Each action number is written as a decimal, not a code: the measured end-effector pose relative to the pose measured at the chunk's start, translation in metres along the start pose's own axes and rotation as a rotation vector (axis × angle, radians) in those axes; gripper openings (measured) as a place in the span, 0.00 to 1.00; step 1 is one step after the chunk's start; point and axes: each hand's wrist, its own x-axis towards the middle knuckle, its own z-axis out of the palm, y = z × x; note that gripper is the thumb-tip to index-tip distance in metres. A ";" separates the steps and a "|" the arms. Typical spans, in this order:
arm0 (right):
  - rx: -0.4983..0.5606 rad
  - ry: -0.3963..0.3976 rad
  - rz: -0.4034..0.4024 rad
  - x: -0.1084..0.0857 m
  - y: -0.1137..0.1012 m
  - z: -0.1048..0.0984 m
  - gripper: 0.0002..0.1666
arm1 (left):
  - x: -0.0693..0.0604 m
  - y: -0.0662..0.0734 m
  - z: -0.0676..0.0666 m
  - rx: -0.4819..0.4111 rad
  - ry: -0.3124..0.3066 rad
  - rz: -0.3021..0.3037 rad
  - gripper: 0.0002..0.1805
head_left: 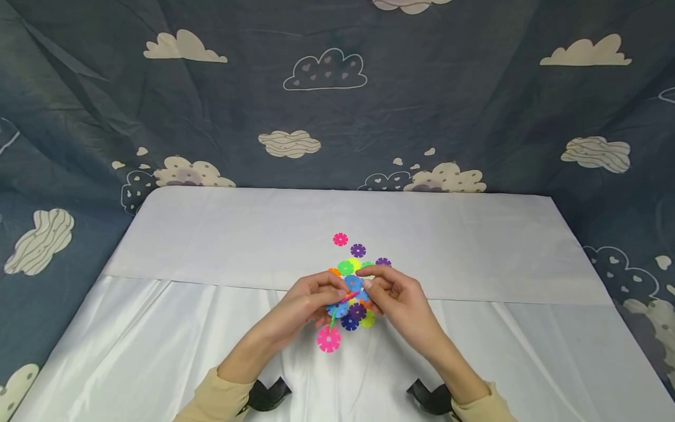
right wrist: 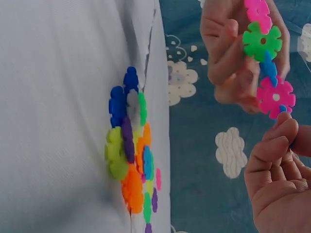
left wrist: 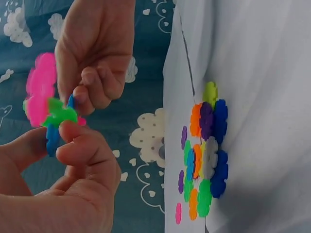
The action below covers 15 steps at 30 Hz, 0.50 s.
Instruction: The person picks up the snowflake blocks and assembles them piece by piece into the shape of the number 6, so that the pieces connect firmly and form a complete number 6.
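Note:
Above the table, a short chain of notched plastic snowflake discs runs between both hands. In the right wrist view it shows a pink disc [right wrist: 257,12], a green disc [right wrist: 256,42], an edge-on blue disc [right wrist: 268,70] and another pink disc [right wrist: 269,101]. My left hand [head_left: 308,300] pinches the chain near its green and blue discs. A further blue disc [head_left: 354,283] sits at the chain's other end, where my right hand [head_left: 401,293] pinches it between thumb and fingertip. That blue disc is mostly covered by fingers in both wrist views.
Below the hands, loose discs lie in a cluster on the white tablecloth [head_left: 211,340], among them orange [left wrist: 196,120], purple [right wrist: 128,141], grey [left wrist: 210,151] and dark blue [left wrist: 220,172] ones. A pink disc [head_left: 340,239] lies farther back. A dark cloud-patterned curtain [head_left: 337,111] hangs behind.

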 end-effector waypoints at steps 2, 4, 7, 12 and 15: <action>-0.003 -0.011 -0.009 -0.001 0.001 0.002 0.14 | 0.001 -0.001 0.003 0.036 0.006 0.013 0.15; 0.004 -0.016 -0.019 -0.001 0.002 0.005 0.13 | 0.002 -0.002 0.005 0.060 0.010 0.020 0.17; 0.020 -0.025 -0.031 -0.001 0.005 0.006 0.13 | 0.001 -0.003 0.007 0.072 0.006 0.022 0.18; 0.021 -0.010 0.002 0.006 0.014 -0.004 0.13 | -0.001 0.000 0.004 0.077 0.037 0.046 0.14; -0.027 -0.002 0.062 0.011 0.021 -0.014 0.14 | -0.002 0.002 -0.001 0.092 0.067 0.058 0.14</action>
